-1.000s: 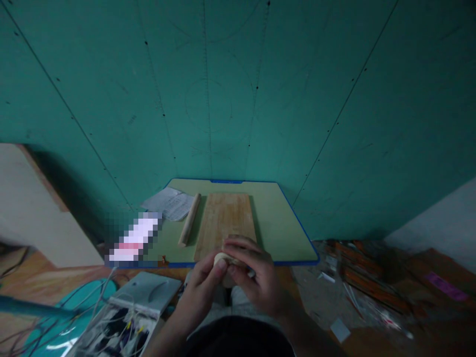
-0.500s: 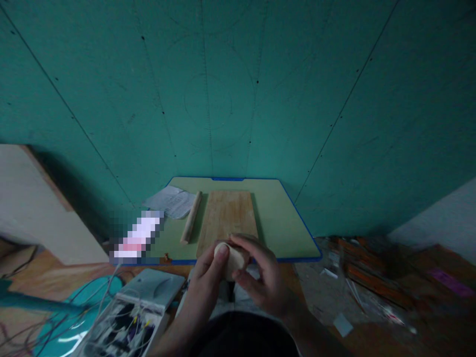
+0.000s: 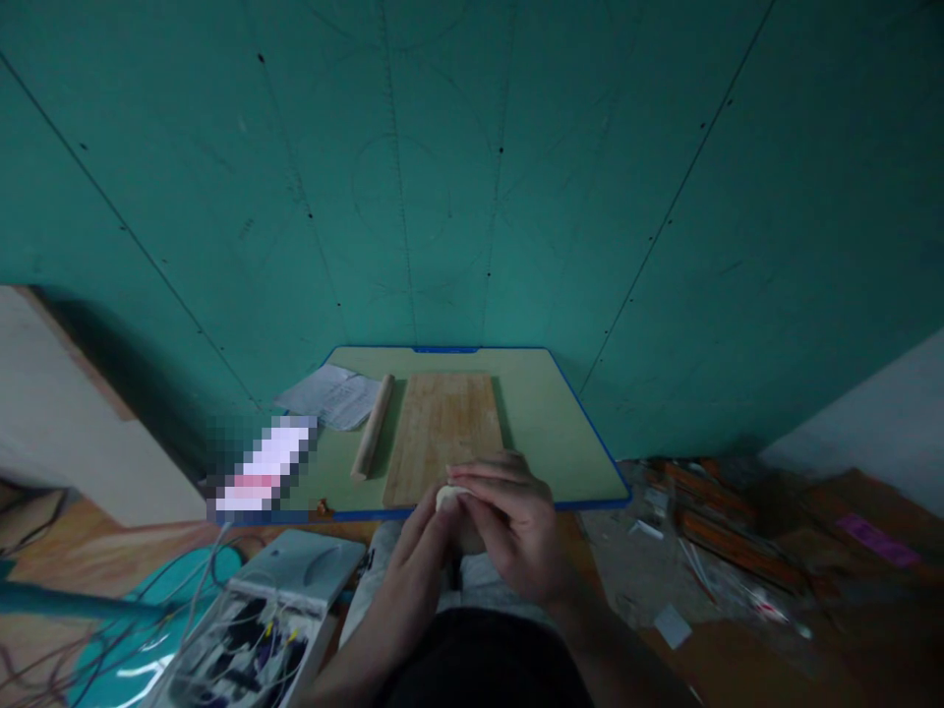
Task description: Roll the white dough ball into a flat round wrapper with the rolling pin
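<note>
A pale lump of dough [image 3: 450, 497] is held between both hands, just past the near edge of the wooden board [image 3: 443, 418]. My left hand [image 3: 417, 553] is closed around its left side, thumb pressed against it. From the right, my right hand [image 3: 518, 513] wraps over the dough with its fingers across the top, so most of the lump is hidden. To the left of the board lies a wooden rolling pin [image 3: 374, 429], touching neither hand.
The pale green table [image 3: 553, 433] has a blue rim and stands against a green wall [image 3: 457, 197]. Papers [image 3: 331, 396] and a pixelated bright screen [image 3: 269, 462] are on its left. A box of cables [image 3: 247, 634] sits lower left; wooden scraps [image 3: 719, 536] lie on the right.
My right hand has closed further over the dough, with its fingers now together on top. Less of the dough shows than before. The view has shifted slightly.
</note>
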### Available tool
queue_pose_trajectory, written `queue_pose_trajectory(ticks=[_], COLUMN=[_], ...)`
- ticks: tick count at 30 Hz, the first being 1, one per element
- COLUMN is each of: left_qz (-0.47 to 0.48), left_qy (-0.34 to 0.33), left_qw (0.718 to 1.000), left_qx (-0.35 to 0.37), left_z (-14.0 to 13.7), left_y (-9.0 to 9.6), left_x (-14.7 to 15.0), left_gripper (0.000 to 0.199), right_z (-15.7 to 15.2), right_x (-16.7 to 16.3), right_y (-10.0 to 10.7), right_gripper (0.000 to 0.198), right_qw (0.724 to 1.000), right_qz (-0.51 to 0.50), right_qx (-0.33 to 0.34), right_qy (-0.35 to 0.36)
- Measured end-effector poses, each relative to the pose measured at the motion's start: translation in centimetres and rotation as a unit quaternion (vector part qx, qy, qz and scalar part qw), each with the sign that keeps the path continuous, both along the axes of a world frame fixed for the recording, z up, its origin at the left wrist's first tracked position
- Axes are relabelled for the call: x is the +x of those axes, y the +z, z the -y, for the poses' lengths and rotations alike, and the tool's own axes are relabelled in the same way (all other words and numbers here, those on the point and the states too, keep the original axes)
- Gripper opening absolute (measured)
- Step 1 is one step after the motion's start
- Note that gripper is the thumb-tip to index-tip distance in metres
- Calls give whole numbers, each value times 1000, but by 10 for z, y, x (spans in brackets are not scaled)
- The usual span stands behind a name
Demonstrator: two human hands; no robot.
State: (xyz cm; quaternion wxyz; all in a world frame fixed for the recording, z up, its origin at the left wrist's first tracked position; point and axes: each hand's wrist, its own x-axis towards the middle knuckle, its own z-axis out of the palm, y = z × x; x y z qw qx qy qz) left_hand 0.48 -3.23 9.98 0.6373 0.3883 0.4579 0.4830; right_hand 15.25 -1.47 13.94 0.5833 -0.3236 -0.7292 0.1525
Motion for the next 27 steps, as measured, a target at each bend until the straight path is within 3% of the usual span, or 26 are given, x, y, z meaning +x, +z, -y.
queue_pose_trajectory(ticks=[5, 10, 14, 17, 20, 23, 27], left_qz=[-29, -47, -75, -45, -23, -27, -34], left_qy=[27, 22, 66, 68, 9, -35, -41], left_qw=[999, 999, 995, 996, 1000, 999, 998], left_qx=[11, 10, -17, -36, -19, 25, 37], left_z=[-8, -5, 4, 6, 3, -1, -2], left_y=[6, 29, 33, 27, 24, 26, 30], left_x=[4, 4, 5, 7, 8, 7, 4], left_gripper=[48, 55, 47, 45, 54, 61, 64], right_z=[1, 4, 0, -4, -5, -5, -1], right_x=[6, 11, 4, -2, -4, 0, 5], right_y=[-2, -8, -9, -10, -11, -12, -15], right_gripper=[27, 52, 24, 20, 21, 30, 30], right_qw=[996, 986, 986, 987, 968, 927, 911], right_qz=[16, 9, -31, -63, -138, -206, -210], right_qx=[-80, -142, -150, -142, -205, -290, -299], right_qy=[46, 84, 61, 44, 43, 118, 192])
